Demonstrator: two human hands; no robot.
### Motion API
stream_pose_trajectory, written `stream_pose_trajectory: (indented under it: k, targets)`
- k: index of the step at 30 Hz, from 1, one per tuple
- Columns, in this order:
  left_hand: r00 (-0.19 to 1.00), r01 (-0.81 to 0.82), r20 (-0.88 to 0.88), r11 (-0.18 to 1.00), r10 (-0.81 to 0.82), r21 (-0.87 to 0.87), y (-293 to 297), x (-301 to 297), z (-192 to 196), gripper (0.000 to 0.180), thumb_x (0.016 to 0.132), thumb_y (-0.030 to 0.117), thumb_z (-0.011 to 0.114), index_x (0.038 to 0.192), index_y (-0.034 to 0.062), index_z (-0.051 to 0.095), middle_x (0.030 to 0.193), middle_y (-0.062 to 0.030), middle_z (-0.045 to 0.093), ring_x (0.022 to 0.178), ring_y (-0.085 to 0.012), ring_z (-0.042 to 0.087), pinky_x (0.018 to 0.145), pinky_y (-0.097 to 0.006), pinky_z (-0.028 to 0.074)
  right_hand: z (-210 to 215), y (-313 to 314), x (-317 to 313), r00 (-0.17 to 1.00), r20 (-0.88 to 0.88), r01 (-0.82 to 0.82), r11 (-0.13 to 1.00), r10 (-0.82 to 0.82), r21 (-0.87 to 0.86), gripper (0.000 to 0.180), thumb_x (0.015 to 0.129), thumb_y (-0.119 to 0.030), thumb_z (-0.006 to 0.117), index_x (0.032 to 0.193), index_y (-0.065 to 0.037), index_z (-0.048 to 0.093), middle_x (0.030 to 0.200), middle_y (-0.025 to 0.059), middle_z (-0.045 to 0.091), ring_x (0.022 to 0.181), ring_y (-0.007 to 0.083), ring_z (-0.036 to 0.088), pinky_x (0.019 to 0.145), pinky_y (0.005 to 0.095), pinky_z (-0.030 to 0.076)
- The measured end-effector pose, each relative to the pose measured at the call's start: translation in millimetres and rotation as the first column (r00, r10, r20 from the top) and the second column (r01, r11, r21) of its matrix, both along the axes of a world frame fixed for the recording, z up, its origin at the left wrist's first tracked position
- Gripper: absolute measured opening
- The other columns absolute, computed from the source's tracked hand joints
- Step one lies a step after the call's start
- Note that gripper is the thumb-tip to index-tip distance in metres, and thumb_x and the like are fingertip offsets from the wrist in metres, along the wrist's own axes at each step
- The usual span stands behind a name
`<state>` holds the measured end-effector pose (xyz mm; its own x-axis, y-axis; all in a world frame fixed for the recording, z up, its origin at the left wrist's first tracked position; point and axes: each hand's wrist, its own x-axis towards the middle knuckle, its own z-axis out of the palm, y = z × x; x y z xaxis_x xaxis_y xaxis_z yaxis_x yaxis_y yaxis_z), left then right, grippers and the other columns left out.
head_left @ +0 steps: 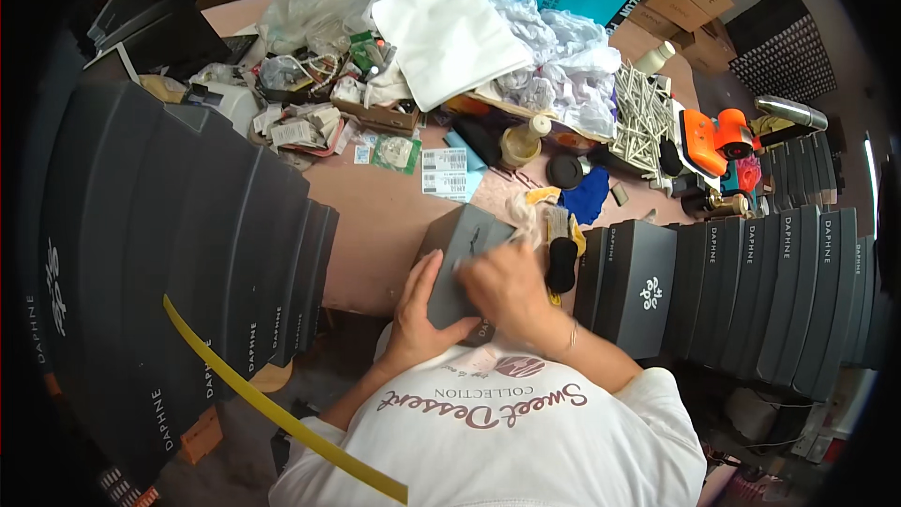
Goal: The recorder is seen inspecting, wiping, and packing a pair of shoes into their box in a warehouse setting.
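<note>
A dark grey shoe box [457, 233] rests against the front of my body at the table's near edge. My left hand [420, 305] holds its near left side, fingers along the edge and thumb across the near end. On the lid is my right hand [511, 289], its fingers curled and somewhat blurred by motion. A small pale bit shows at those fingertips, too little to name. Just beyond the right hand lies a crumpled cream cloth [524, 216], beside a black oval object [561, 265].
Dark shoe boxes are stacked at left [216, 225] and right [741, 291]. Farther back are a pump bottle [524, 143], a blue cloth [586, 195], white sticks [643, 117], an orange tape dispenser [713, 141], crumpled white paper [563, 56] and label sheets [445, 174]. A yellow strip [282, 418] crosses the lower left.
</note>
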<state>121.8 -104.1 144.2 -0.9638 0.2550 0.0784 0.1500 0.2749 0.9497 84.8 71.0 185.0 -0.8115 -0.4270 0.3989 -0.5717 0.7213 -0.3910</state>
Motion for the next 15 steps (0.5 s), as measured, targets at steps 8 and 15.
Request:
stream_pose_trajectory:
  k: [8,15]
  targets:
    - [1.0,0.002,-0.017,1.0,-0.001,0.012,1.6,-1.3,-1.5,0.098,0.064,0.014,0.086,0.145,0.0006,0.032,0.142,-0.0234,0.038,0.13,-0.0381,0.043,0.106,-0.043,0.04,3.8,2.8,-11.3,0.998,0.01,0.064,0.998,-0.064,0.013,0.015,0.076,-0.005,0.07,0.09,-0.008,0.066,0.076,0.004,0.056,0.071,0.0241,0.052,0.067,0.0361,0.035]
    - [1.0,0.016,-0.023,1.0,-0.016,0.014,-1.1,-1.0,-4.3,0.099,0.064,0.017,0.087,0.145,0.001,0.032,0.141,-0.0225,0.039,0.131,-0.038,0.041,0.106,-0.044,0.039,3.4,1.7,-11.4,0.995,0.048,0.084,0.996,-0.084,0.004,0.016,0.077,-0.005,0.069,0.093,-0.008,0.066,0.079,0.0057,0.057,0.072,0.0244,0.052,0.069,0.0364,0.035]
